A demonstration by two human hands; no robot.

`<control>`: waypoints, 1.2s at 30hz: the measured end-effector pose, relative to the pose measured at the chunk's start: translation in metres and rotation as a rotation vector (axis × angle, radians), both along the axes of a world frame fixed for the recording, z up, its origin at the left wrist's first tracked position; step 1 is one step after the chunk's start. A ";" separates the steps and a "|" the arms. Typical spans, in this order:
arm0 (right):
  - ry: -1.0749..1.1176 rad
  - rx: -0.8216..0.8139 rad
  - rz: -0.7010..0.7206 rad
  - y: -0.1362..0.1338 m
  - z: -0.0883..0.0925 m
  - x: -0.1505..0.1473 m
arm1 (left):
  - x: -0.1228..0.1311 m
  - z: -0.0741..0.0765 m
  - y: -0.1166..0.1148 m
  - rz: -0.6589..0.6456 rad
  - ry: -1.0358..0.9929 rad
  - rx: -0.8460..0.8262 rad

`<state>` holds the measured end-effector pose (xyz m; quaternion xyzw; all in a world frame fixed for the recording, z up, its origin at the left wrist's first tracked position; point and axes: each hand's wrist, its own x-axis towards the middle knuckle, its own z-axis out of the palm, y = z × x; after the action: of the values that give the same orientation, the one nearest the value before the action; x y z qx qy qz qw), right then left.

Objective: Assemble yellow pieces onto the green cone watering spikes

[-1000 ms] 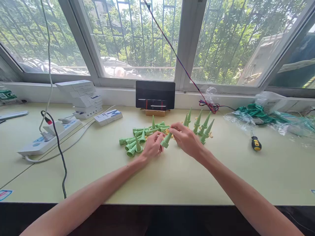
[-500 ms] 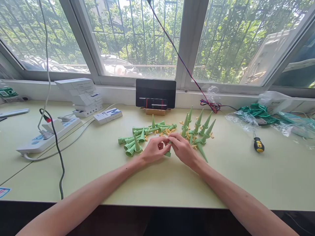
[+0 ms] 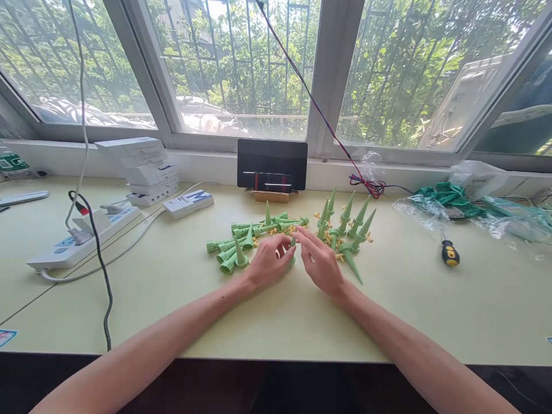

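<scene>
My left hand (image 3: pixel 271 261) is closed around a green plastic watering spike (image 3: pixel 293 242), whose tip shows between thumb and fingers. Just right of it, my right hand (image 3: pixel 319 260) has its fingers stretched out, the fingertips close to that spike; whether they touch it I cannot tell. Left of my hands lies a pile of green spikes (image 3: pixel 227 268), some on their sides, some pointing up. Small yellow valve pieces (image 3: pixel 288 229) lie scattered behind my hands. To the right, several spikes fitted with yellow valves (image 3: pixel 346 214) stand upright, and one (image 3: pixel 352 265) points toward me.
At the back, a black tablet (image 3: pixel 272 155) leans on a small stand. White boxes (image 3: pixel 142 172) are stacked at the left, behind a power strip (image 3: pixel 86 236) with cables. On the right lie a screwdriver (image 3: pixel 450 254) and crumpled plastic bags (image 3: pixel 444 200).
The fingers of my right hand have straightened and moved slightly off the spike. My left hand still holds it, its tip now more visible.
</scene>
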<state>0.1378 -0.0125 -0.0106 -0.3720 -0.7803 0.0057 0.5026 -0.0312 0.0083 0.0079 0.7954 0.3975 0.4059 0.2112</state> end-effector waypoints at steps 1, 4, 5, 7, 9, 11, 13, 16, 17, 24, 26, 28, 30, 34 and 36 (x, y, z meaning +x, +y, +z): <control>0.009 0.012 -0.014 0.000 0.000 0.000 | 0.000 0.000 0.000 0.011 -0.008 0.001; 0.028 0.025 -0.040 -0.001 0.000 -0.001 | -0.001 -0.001 0.001 0.028 -0.032 0.014; 0.028 0.016 -0.047 -0.002 0.000 -0.001 | -0.001 -0.002 0.002 0.029 -0.032 0.023; 0.026 -0.019 -0.059 -0.003 0.001 -0.002 | -0.002 -0.003 0.004 0.029 -0.017 0.048; 0.033 -0.068 -0.064 -0.004 0.002 -0.002 | -0.002 -0.005 0.006 0.024 0.012 0.068; 0.043 -0.125 -0.064 -0.004 0.001 -0.003 | -0.003 -0.006 0.007 0.011 0.042 0.079; 0.041 -0.187 -0.062 -0.005 0.001 -0.003 | -0.003 -0.006 0.008 -0.004 0.058 0.085; 0.025 -0.265 -0.069 -0.004 -0.001 -0.004 | -0.003 -0.004 0.008 -0.014 0.063 0.069; 0.023 -0.286 -0.076 -0.004 -0.002 -0.004 | -0.003 -0.004 0.008 -0.018 0.066 0.056; 0.056 -0.443 -0.070 -0.002 -0.006 -0.004 | -0.004 -0.003 0.007 -0.047 0.108 0.032; 0.068 -0.459 -0.063 -0.003 -0.005 -0.004 | -0.004 -0.003 0.005 -0.039 0.107 0.045; 0.074 -0.464 -0.051 -0.003 -0.003 -0.004 | -0.004 -0.002 0.003 -0.034 0.101 0.075; 0.076 -0.469 -0.039 -0.003 -0.002 -0.004 | -0.004 -0.001 0.002 -0.031 0.094 0.120; 0.066 -0.485 -0.054 -0.001 -0.004 -0.005 | -0.006 0.000 0.004 0.025 0.079 0.211; 0.053 -0.497 -0.064 0.000 -0.006 -0.005 | -0.007 -0.001 0.008 0.081 0.112 0.229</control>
<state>0.1329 -0.0120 -0.0169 -0.5086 -0.7293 0.1913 0.4157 -0.0384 0.0159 0.0067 0.8189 0.3915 0.4119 0.0799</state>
